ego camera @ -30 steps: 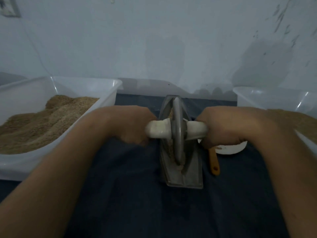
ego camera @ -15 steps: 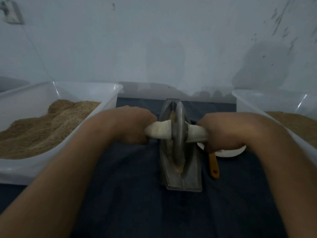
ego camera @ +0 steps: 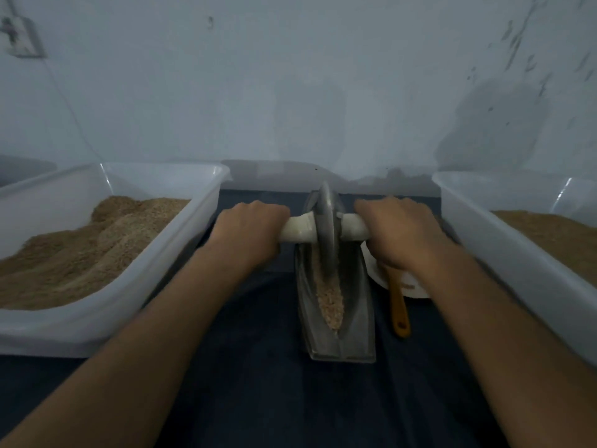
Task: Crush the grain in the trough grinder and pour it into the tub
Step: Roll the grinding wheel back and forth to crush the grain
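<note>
A grey metal trough grinder (ego camera: 355,331) lies lengthwise in the middle of the dark cloth, with pale crushed grain (ego camera: 330,302) along its groove. A metal wheel (ego camera: 325,227) stands in the groove toward its far end, on a white axle handle (ego camera: 298,229) that sticks out both sides. My left hand (ego camera: 250,227) grips the left end of the handle. My right hand (ego camera: 395,231) grips the right end. A clear plastic tub (ego camera: 181,253) with heaped brown grain (ego camera: 80,247) stands to the left.
A second clear tub (ego camera: 504,247) holding brown grain stands on the right. A white dish (ego camera: 403,286) and an orange-handled tool (ego camera: 398,305) lie just right of the trough, partly under my right wrist. A pale wall rises close behind.
Both hands have pushed the wheel away from me along the trough, from its middle to near the far end, uncovering the grain in the near part of the groove.
</note>
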The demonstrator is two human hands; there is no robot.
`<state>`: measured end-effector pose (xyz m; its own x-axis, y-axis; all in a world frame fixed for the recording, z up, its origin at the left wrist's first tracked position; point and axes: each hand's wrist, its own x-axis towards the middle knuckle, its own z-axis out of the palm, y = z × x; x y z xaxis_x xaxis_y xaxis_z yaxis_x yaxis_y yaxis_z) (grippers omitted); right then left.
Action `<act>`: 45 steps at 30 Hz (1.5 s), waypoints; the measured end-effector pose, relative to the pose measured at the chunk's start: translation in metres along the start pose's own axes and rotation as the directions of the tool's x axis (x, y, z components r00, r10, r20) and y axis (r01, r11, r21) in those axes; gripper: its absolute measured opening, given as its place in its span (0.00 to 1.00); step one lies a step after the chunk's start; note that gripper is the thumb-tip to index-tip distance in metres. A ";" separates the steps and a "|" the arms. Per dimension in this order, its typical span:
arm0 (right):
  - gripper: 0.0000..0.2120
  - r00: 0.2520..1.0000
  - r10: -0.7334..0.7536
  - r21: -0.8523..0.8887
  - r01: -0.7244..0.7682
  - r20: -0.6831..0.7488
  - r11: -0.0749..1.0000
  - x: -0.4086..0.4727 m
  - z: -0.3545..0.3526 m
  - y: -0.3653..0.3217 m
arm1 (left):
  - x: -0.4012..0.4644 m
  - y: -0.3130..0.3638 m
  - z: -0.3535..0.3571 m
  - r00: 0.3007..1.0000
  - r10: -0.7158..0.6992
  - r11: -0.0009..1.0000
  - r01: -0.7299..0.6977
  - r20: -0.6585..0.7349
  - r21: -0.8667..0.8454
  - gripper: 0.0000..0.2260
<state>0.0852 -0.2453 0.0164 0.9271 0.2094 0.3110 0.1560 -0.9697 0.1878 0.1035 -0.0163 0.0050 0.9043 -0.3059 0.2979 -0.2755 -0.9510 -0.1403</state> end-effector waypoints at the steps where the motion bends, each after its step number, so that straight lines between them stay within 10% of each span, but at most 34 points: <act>1: 0.09 0.987 -0.036 0.059 0.027 0.158 0.998 -0.006 -0.012 0.003 | -0.004 -0.004 -0.010 0.993 0.046 0.998 -0.041 0.109 -0.045 0.11; 4: 0.08 0.865 -0.150 0.218 0.048 0.479 0.975 -0.028 -0.040 0.008 | -0.018 -0.012 -0.037 0.922 0.209 0.970 -0.153 0.325 -0.191 0.13; 7: 0.07 0.849 -0.173 0.255 0.047 0.499 0.966 -0.033 -0.046 0.008 | -0.023 -0.014 -0.040 0.896 0.285 0.941 -0.193 0.342 -0.279 0.13; 11: 0.09 0.990 0.010 0.025 -0.014 0.144 1.000 -0.013 -0.020 -0.005 | -0.007 -0.003 -0.015 0.990 0.047 0.993 -0.032 0.131 -0.118 0.12; 16: 0.09 0.974 0.043 -0.106 -0.069 -0.224 0.992 0.002 0.010 -0.013 | 0.003 0.007 0.013 0.990 -0.062 0.998 0.062 -0.125 0.001 0.08; 19: 0.08 0.996 -0.015 0.012 0.014 0.091 1.000 -0.006 -0.008 0.000 | -0.002 -0.002 -0.010 0.992 0.043 0.998 -0.037 0.121 -0.054 0.10; 24: 0.07 0.816 -0.160 0.263 0.010 0.555 0.965 -0.031 -0.044 0.012 | -0.026 -0.012 -0.048 0.886 0.278 0.948 -0.190 0.372 -0.256 0.09; 29: 0.06 0.992 -0.008 0.006 0.008 0.123 1.000 -0.016 -0.019 -0.006 | -0.010 -0.004 -0.021 0.969 0.076 0.990 -0.044 0.236 -0.138 0.12; 34: 0.11 0.986 0.042 -0.108 -0.060 -0.164 0.992 0.000 0.005 -0.014 | 0.003 0.005 0.011 0.993 -0.056 0.998 0.054 -0.101 -0.020 0.09; 40: 0.08 0.885 -0.107 0.165 0.035 0.454 0.986 -0.027 -0.040 0.005 | -0.020 -0.008 -0.041 0.921 0.215 0.967 -0.155 0.324 -0.202 0.11; 45: 0.07 0.864 -0.145 0.202 0.051 0.483 0.978 -0.032 -0.044 0.004 | -0.026 -0.014 -0.042 0.926 0.259 0.947 -0.187 0.276 -0.261 0.14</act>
<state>0.0412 -0.2503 0.0479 0.9427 0.2603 -0.2085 0.2685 -0.9632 0.0114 0.0699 0.0032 0.0388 0.8557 -0.5170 -0.0212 -0.5152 -0.8551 0.0575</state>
